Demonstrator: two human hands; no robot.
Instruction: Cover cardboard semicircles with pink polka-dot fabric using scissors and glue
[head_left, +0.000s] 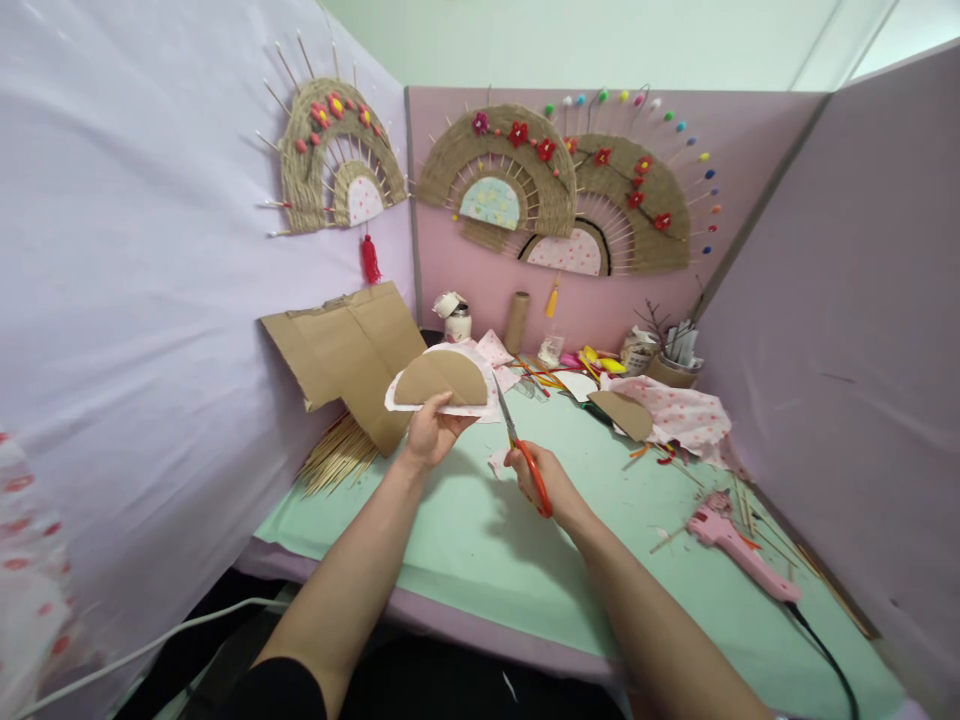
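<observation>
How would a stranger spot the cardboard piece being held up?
Find the pale green tabletop, then the left hand above it. That hand grips a cardboard half-circle, left of the orange-handled scissors. Unlike the other half-circle, lying farther right, it has white material showing around its edge.

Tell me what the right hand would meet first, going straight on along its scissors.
The right hand, scissors leading, would probably meet the edge of the pale cloth behind the cardboard half-disc in the left hand; depth there is unclear.
</observation>
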